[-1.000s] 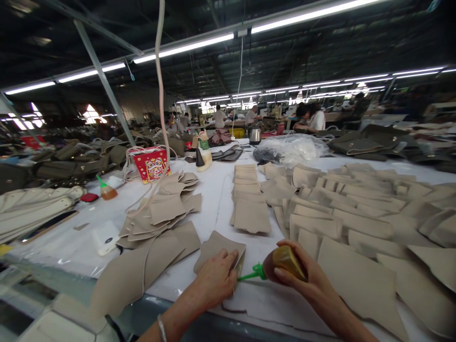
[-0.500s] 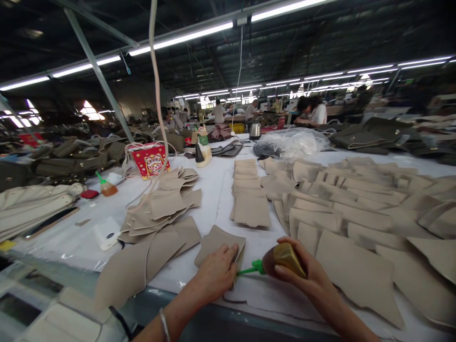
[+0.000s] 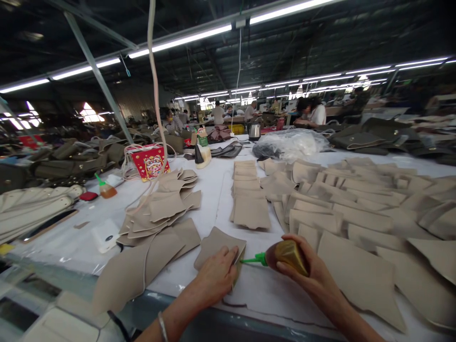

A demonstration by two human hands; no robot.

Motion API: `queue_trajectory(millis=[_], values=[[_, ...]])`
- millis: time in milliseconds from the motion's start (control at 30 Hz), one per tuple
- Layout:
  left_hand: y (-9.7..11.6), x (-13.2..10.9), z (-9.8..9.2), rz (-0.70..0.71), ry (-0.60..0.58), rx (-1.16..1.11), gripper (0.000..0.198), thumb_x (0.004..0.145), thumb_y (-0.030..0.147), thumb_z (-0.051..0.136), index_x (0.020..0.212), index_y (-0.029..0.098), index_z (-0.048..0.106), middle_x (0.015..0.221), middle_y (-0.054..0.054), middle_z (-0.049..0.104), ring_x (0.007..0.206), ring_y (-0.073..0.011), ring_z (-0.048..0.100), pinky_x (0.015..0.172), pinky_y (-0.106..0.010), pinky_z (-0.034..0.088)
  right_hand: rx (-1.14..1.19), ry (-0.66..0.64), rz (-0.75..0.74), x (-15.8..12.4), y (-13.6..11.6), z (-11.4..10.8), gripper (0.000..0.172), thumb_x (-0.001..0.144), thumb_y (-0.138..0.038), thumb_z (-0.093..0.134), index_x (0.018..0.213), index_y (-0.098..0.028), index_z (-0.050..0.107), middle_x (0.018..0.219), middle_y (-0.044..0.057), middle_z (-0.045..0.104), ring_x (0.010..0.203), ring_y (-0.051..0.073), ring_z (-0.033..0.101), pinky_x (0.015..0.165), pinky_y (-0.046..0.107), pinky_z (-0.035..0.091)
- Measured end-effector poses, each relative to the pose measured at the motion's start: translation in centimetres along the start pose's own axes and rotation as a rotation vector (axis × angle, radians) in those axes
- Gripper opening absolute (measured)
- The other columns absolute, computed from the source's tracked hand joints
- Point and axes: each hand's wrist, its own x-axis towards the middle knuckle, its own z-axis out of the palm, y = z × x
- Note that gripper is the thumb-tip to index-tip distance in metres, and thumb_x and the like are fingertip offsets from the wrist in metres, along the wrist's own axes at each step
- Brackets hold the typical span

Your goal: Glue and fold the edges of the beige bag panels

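My left hand point(image 3: 218, 275) presses a beige piece point(image 3: 215, 244) flat near the table's front edge, fingers close together on its right side. Around a glue bottle point(image 3: 289, 256) with amber liquid and a green nozzle, the fingers of my right hand point(image 3: 309, 270) are wrapped. The bottle lies tilted on its side in the air, and its nozzle tip is at the right edge of the piece, beside my left fingertips. A narrow stack of beige pieces point(image 3: 251, 211) lies behind, and a looser pile point(image 3: 167, 206) lies to the left.
Many beige pieces point(image 3: 356, 261) cover the table's right side. At the left are a white device point(image 3: 105, 236), a second glue bottle point(image 3: 107, 190) and a red bag point(image 3: 149, 160). A hanging cable point(image 3: 156, 76) drops near the bag. Farther back are a kettle point(image 3: 254, 132), plastic wrap point(image 3: 292, 142) and people.
The bottle in my right hand has moved slightly away from me, its nozzle tip shifting up along the piece's right edge. My left hand has stayed nearly in place.
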Motion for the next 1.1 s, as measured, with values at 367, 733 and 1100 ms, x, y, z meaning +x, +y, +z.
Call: queue_trajectory(millis=[367,733,1100], values=[[0.2,-0.1,-0.2,0.003,0.0,-0.017,0.054,0.089,0.024,0.026,0.14,0.014,0.041,0.116,-0.012,0.058,0.102,-0.0261,0.06,0.093,-0.038,0.045,-0.013,-0.044,-0.007,0.0,0.0,-0.6,0.055,0.078,-0.049,0.069,0.12,-0.025,0.043,0.107,0.003,0.058,0.093,0.024,0.06,0.084,0.034,0.047],[0.1,0.1,-0.2,0.006,-0.002,0.001,0.054,0.089,0.024,0.026,0.14,0.013,0.04,0.118,-0.012,0.057,0.102,-0.0262,0.059,0.093,-0.039,0.045,-0.103,0.04,-0.049,0.7,0.8,-0.7,0.054,0.081,-0.051,0.066,0.122,-0.026,0.041,0.105,0.003,0.057,0.089,0.024,0.06,0.081,0.035,0.047],[0.3,0.0,-0.3,-0.011,-0.016,-0.019,0.055,0.089,0.024,0.025,0.142,0.014,0.039,0.117,-0.012,0.058,0.103,-0.0258,0.059,0.092,-0.037,0.045,-0.104,0.027,-0.046,1.1,0.9,-0.7,0.054,0.081,-0.053,0.065,0.122,-0.027,0.041,0.1,0.001,0.058,0.087,0.023,0.059,0.08,0.036,0.046]])
